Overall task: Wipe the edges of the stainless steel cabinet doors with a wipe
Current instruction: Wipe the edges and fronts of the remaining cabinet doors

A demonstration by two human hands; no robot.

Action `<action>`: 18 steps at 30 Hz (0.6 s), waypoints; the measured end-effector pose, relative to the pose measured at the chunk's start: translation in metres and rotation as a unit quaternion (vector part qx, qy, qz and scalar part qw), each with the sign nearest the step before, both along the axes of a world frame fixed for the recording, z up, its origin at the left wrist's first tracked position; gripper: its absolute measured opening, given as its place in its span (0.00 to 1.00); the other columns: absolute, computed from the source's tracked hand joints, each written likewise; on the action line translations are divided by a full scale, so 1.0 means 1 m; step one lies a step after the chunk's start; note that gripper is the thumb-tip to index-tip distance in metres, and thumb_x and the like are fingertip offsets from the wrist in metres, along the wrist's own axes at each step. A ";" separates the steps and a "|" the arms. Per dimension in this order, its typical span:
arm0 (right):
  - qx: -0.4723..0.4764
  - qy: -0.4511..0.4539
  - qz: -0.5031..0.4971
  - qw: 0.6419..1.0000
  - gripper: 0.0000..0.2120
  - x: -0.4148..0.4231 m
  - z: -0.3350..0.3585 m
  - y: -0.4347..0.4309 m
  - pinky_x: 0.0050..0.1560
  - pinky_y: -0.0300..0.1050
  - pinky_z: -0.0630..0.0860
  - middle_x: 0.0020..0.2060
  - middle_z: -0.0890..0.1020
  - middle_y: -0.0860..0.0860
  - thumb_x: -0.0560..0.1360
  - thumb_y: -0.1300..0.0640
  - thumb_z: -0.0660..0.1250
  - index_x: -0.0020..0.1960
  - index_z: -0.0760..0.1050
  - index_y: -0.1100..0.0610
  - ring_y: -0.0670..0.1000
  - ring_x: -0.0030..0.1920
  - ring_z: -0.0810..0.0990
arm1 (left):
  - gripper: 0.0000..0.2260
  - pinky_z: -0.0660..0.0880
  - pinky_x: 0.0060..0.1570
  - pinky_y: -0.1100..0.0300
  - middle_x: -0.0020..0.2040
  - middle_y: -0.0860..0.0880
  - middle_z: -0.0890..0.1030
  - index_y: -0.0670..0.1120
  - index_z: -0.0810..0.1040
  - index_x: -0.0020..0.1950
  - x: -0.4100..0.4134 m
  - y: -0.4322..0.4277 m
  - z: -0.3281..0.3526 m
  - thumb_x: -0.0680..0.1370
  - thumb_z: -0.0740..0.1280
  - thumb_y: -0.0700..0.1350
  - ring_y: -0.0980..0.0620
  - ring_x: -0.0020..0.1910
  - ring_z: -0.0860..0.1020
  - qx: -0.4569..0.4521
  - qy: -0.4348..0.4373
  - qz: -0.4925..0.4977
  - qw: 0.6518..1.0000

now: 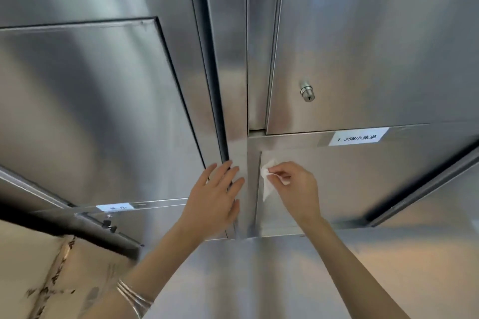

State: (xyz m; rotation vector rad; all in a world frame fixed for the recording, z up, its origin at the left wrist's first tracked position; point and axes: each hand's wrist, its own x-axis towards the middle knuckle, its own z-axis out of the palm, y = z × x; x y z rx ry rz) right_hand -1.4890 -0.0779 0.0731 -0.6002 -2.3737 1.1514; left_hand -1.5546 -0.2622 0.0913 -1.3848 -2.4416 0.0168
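Right hand (298, 184): thumb and forefinger pinch the wipe (267, 185), remaining fingers curled in behind. Narrow pinch, nothing else held.

Wipe: white, thin, soft-looking, loosely crumpled rather than folded. One corner sticks up above the pinch; a longer tail hangs below my fingers and tapers to a point. No stains that I can make out. A small fold of it shows white under my knuckles.

Position of wipe: against the left edge of the lower right cabinet door (363, 189), just beside the vertical seam where that door meets the steel post (237, 111). It sits below the horizontal rail carrying a white label (359, 136) with black print.

Left hand (215, 197): fingers straight and slightly spread, laid flat on the post, fingertips at the dark gap along the left-hand door (90, 111). It holds nothing. Silver bangles (134, 295) on that wrist.

Doors: brushed stainless, dull reflections, faint smudging near the post. The upper right door (375, 46) has a round lock (307, 92) near its left edge. A second, smaller label (115, 207) on the rail at the left; print too blurred to read.
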 end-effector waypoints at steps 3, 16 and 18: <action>0.047 0.053 0.003 0.997 0.05 -0.011 -0.019 -0.009 0.45 0.50 0.78 0.41 0.83 0.48 0.70 0.64 0.73 0.43 0.82 0.56 0.47 0.40 0.80 | 0.20 0.72 0.63 0.44 0.62 0.43 0.80 0.44 0.83 0.58 -0.015 -0.005 -0.027 0.67 0.75 0.47 0.43 0.65 0.77 0.027 0.029 -0.033 0.999; 0.362 0.404 -0.006 0.840 0.03 -0.081 -0.118 0.017 0.46 0.43 0.75 0.45 0.82 0.56 0.71 0.69 0.71 0.43 0.81 0.64 0.56 0.46 0.80 | 0.28 0.57 0.74 0.44 0.78 0.44 0.60 0.43 0.66 0.75 -0.084 0.008 -0.138 0.77 0.60 0.51 0.44 0.77 0.57 0.132 0.257 -0.040 0.956; 0.393 0.438 -0.014 0.808 0.03 -0.096 -0.118 0.020 0.48 0.42 0.74 0.45 0.82 0.56 0.73 0.67 0.69 0.44 0.81 0.64 0.57 0.47 0.80 | 0.30 0.57 0.74 0.44 0.78 0.43 0.59 0.41 0.64 0.76 -0.093 0.015 -0.151 0.76 0.61 0.52 0.44 0.78 0.56 0.160 0.294 -0.044 0.941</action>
